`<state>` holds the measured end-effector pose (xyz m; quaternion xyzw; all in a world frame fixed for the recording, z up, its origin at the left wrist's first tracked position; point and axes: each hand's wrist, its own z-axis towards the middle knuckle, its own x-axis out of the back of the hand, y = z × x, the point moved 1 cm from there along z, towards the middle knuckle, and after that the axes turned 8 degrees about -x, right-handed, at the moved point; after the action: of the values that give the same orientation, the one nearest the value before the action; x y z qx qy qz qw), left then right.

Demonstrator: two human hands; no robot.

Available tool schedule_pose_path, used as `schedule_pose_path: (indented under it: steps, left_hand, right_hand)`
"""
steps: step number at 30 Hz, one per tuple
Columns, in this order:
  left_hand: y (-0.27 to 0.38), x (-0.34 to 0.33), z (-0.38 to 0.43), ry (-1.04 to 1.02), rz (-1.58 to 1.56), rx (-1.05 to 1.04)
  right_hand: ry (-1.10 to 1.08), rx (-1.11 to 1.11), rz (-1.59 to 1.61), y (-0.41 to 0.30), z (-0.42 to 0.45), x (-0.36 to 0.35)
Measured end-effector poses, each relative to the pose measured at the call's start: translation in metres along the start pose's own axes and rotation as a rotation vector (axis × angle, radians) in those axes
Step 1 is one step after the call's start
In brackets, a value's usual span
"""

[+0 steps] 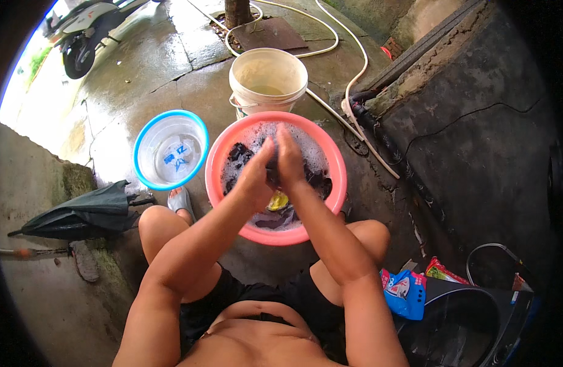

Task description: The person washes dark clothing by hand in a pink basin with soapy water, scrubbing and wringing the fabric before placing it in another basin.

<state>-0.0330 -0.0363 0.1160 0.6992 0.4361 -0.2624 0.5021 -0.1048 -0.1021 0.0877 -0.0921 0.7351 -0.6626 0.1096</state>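
Note:
A pink plastic basin (340, 183) stands between my knees, holding sudsy water and dark wet cloth (239, 154). Over its middle, my left hand (258, 176) and my right hand (288, 158) face each other, palms inward, with dark cloth pressed between them. Their inner sides and much of the held cloth are hidden. Just below the hands, something yellow (278, 201) shows in the suds; whether it is a print on cloth or a separate thing, I cannot tell.
A blue-rimmed clear basin (171, 151) stands left, a white bucket (268, 69) with some water beyond. A folded umbrella (86, 213) lies left. A hose (359, 82) curves across wet concrete. A blue packet (405, 293) rests on a black appliance (465, 316) at right. A scooter (82, 39) stands far left.

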Motion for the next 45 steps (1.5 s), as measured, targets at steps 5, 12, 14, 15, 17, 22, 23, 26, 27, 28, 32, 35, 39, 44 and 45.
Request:
schedule_pose_path:
  steps: [5,12,14,15,17,22,23,26,27,28,32,35,39,44,45]
  left_hand:
    - [0.026,0.003,0.022,0.042,0.052,-0.152]
    - [-0.005,-0.018,-0.016,0.048,0.002,0.045]
    - [0.015,-0.015,-0.003,0.009,0.038,-0.079]
    - [0.026,-0.014,0.001,0.014,0.069,-0.126]
    - [0.035,-0.014,0.010,-0.023,0.072,-0.155]
    - [0.026,-0.012,-0.003,-0.230,-0.015,-0.060]
    - [0.028,-0.006,-0.010,-0.211,0.045,-0.086]
    - [0.031,0.023,-0.003,-0.323,1.146,-0.769]
    - [0.031,0.025,-0.002,-0.310,1.390,-0.864]
    - [0.037,0.033,-0.006,-0.265,1.544,-0.887]
    - [0.035,-0.006,-0.016,0.186,0.151,-0.001]
    - [0.032,-0.008,-0.021,0.179,0.203,0.010]
    - [0.038,-0.016,-0.032,0.154,0.234,0.012]
    - [0.035,-0.012,-0.034,0.200,0.295,0.058]
    - [0.039,-0.007,-0.033,0.177,0.273,0.066]
  right_hand:
    - [0.077,0.320,-0.315,-0.030,-0.056,-0.040]
    - [0.194,0.126,-0.163,-0.007,0.005,0.016]
    - [0.065,0.198,-0.134,-0.009,-0.012,-0.008]
    - [0.009,0.235,-0.126,-0.013,-0.026,-0.020]
    - [0.215,0.504,-0.480,-0.029,-0.045,-0.030]
    - [0.201,0.564,-0.816,-0.079,-0.046,-0.019]
    - [0.174,0.482,-0.836,-0.089,-0.045,-0.019]
    - [-0.251,0.441,-0.307,-0.143,-0.066,-0.002]
    - [-0.273,0.347,-0.232,-0.158,-0.085,0.003]
    - [-0.292,0.273,-0.156,-0.168,-0.102,0.001]
    - [-0.076,0.055,-0.036,-0.205,-0.174,-0.034]
    - [0.234,-0.017,0.044,-0.233,-0.210,-0.086]
    - [-0.084,0.185,0.150,-0.236,-0.220,-0.052]
    - [-0.696,0.347,0.263,-0.221,-0.180,-0.031]
    - [-0.772,0.353,0.289,-0.218,-0.173,-0.032]
